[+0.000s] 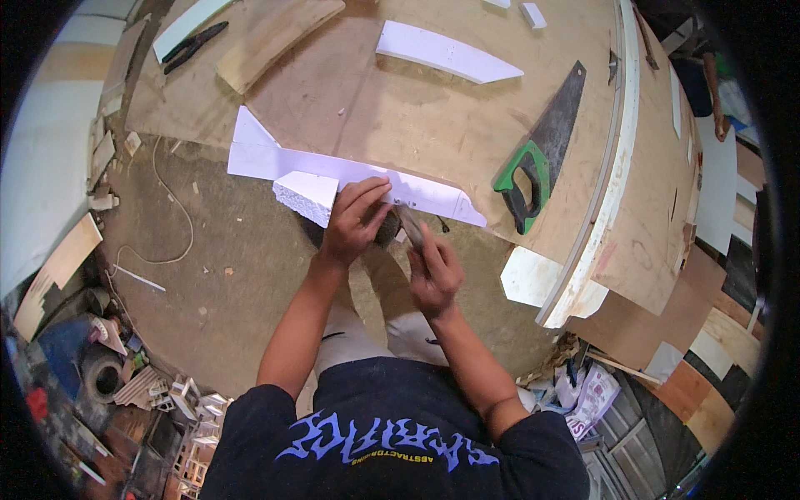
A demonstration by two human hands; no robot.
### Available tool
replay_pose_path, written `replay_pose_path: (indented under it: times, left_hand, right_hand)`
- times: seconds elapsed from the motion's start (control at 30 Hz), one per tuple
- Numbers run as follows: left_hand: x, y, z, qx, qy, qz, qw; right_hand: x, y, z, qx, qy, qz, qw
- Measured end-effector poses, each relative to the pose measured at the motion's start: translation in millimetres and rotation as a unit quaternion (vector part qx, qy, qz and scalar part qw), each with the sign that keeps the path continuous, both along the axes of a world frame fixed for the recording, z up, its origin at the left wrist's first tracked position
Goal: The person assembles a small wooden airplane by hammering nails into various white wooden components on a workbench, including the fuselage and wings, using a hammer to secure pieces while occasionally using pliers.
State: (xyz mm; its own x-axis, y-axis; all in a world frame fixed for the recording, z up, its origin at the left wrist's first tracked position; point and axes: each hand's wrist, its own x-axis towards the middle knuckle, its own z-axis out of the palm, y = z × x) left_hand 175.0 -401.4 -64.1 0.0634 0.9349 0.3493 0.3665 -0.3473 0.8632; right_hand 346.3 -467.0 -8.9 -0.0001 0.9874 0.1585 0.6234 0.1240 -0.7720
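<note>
White shaped board [423,192] lies along near edge of wooden worktop [333,121], just ahead of hands, long axis running left to right. Left hand [353,218] nearer, fingertips on it; whether gripping, cannot tell. Right hand [435,273] closed around narrow grey tool [409,225], kind unclear.

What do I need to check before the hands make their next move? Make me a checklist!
1. Left hand on the long white strip: ok, its fingers are on it.
2. Right hand gripping the grey tool: ok, though its exact kind is unclear.
3. Left hand well clear of that tool: not ok, it is close beside it.
4. Strip held firmly: cannot tell, the hands hide part of it.
5. Green-handled saw out of the hands' way: ok, it lies on the table, off to the right.
</note>
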Motion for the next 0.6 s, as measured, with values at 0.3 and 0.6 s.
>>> replay_pose_path:
  times: [0.3,0.6]
  left_hand:
    - [0.4,-1.8,1.2,0.007,0.003,0.005,1.0]
    - [2.1,-2.2,0.0,0.01,-0.007,0.008,1.0]
  right_hand:
    - [-2.4,1.6,12.6,-0.026,-0.021,-0.013,0.999]
    - [4.3,-1.4,23.2,0.049,-0.047,0.025,0.997]
